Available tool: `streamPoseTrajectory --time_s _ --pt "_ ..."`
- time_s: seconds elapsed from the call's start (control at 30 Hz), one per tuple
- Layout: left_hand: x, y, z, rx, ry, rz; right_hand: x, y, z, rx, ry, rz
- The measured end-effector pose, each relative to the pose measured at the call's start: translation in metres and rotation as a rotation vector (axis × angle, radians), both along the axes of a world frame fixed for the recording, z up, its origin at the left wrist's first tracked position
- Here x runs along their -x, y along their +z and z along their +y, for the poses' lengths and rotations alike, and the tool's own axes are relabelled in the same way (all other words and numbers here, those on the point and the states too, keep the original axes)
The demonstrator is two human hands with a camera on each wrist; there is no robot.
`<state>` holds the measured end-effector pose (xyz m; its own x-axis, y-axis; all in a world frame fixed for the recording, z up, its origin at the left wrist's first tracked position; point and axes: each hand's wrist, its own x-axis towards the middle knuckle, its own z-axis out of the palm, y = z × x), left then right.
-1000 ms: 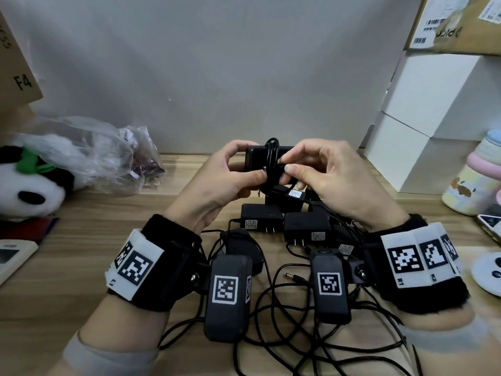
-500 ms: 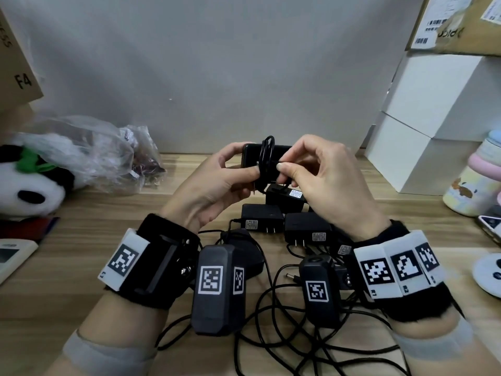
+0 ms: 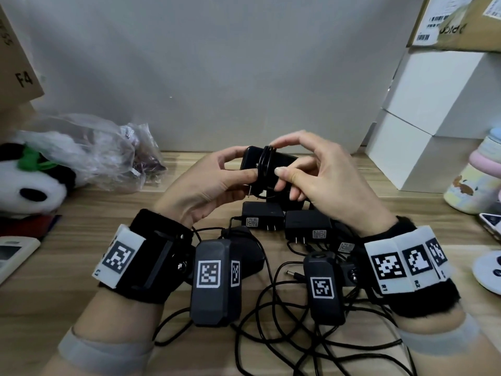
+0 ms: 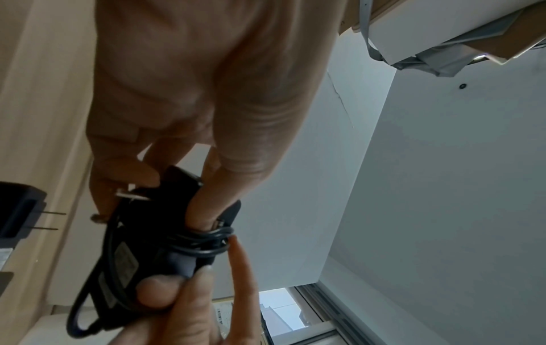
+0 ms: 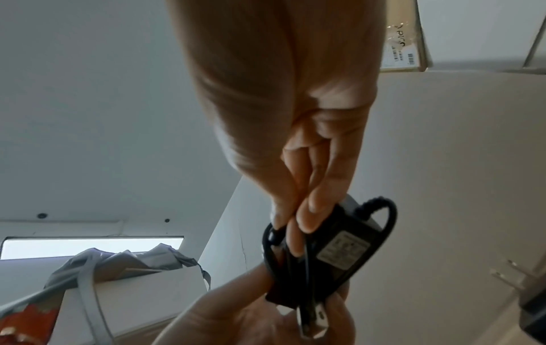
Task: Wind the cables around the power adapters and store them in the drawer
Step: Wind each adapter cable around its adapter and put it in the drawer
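Note:
My left hand (image 3: 244,164) holds a black power adapter (image 3: 250,162) above the table, thumb on its near side, prongs pointing down. Several turns of black cable (image 3: 264,165) are wound around its middle. My right hand (image 3: 278,158) pinches those turns, index finger on top and thumb at the front. In the left wrist view the adapter (image 4: 141,233) shows the cable turns (image 4: 203,240) beside my thumb. The right wrist view shows its label (image 5: 342,251) under my fingers (image 5: 310,217). The drawer is out of view.
Two more black adapters (image 3: 261,217) (image 3: 307,226) lie on the wooden table (image 3: 67,234) under my hands, with tangled loose cables (image 3: 284,329) and a barrel plug (image 3: 294,274) nearer me. A plastic bag (image 3: 108,153) and panda toy (image 3: 29,183) sit left; white boxes (image 3: 423,158) and a bottle (image 3: 474,183) right.
The cable loop that stood above the adapter now lies flat against it. My right index finger has moved up onto the top of the turns, and both hands sit slightly higher.

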<state>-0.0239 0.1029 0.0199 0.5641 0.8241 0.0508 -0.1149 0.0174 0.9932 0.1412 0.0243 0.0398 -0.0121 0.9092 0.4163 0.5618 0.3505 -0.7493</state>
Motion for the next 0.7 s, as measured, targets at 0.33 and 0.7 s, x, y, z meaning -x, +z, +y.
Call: streamPoseTrajectory --time_s 0.33,0.7 --pt "-0.001 0.002 -0.001 0.007 -0.006 -0.012 0.003 0.0 0.001 -0.056 -0.044 -0.013" --pt "-0.003 0.001 -0.003 -0.021 0.029 0.104 -0.002 -0.011 0.008 0.006 -0.136 -0.208"
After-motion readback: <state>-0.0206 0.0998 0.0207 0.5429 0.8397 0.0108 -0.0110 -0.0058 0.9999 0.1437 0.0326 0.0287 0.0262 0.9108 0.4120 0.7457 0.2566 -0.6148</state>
